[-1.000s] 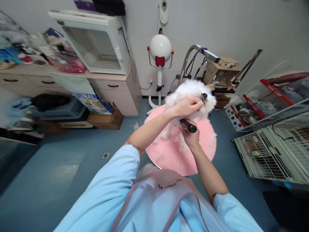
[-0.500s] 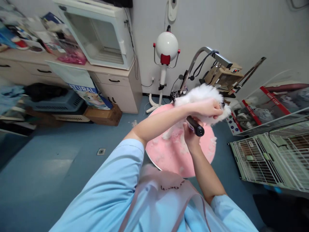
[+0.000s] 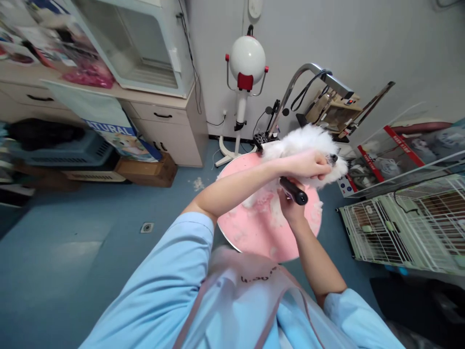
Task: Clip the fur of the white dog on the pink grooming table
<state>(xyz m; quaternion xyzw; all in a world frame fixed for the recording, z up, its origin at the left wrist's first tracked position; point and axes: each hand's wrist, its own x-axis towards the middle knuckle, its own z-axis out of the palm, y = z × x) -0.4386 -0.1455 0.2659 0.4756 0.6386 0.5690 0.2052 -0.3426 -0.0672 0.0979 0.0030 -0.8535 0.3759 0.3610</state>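
Note:
A fluffy white dog (image 3: pixel 303 138) is on a round pink grooming table (image 3: pixel 254 232), its dark nose pointing right. My left hand (image 3: pixel 314 164) reaches across its front, fingers closed on the fur at the muzzle. Below that forearm, my right hand (image 3: pixel 290 206) grips a black pet clipper (image 3: pixel 295 190) with its rounded end towards me. The clipper's far end is hidden under my left arm, close to the dog's chest or neck. Loose white tufts of cut fur lie about the tabletop.
A curved metal grooming arm (image 3: pixel 308 68) with a dark loop rises behind the dog. A white dryer on a stand (image 3: pixel 247 60) is at the wall. Wire cages (image 3: pixel 378 232) stand on the right, with cabinets (image 3: pixel 174 131) and a cardboard box (image 3: pixel 148 170) on the left.
The view has shifted slightly, so the surroundings sit a little further left and higher. The dog's nose shows more clearly above my left hand. Both hands keep their holds.

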